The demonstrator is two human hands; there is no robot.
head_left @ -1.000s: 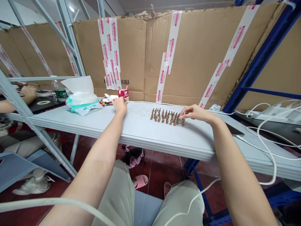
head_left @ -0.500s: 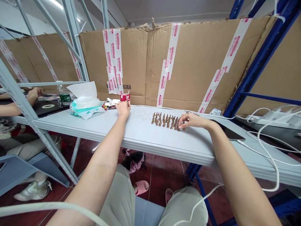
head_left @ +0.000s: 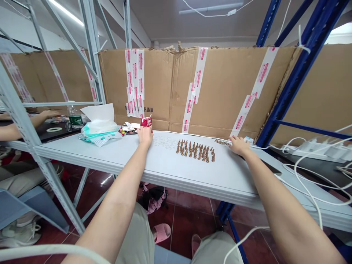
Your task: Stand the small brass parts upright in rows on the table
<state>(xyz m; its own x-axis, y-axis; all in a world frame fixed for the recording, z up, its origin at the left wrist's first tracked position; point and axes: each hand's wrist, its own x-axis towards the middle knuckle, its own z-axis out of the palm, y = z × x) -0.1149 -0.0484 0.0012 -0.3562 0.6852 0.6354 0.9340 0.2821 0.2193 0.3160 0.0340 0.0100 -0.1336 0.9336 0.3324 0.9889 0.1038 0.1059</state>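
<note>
Brass pieces (head_left: 195, 151) — left hand (head_left: 144, 135) at carton (head_left: 146, 122), grip unclear, right hand (head_left: 239, 145) open, table edge (head_left: 192, 134)

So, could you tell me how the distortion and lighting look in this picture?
In the head view, the wide lens leans the shelving upright and stretches the left forearm and right forearm; the ceiling light strip glares; the small bronze-coloured pieces look sharp.

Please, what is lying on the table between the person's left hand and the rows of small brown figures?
The head view shows a patch of tiny pale grains on the white table between the left hand and the small brown figures.
</note>
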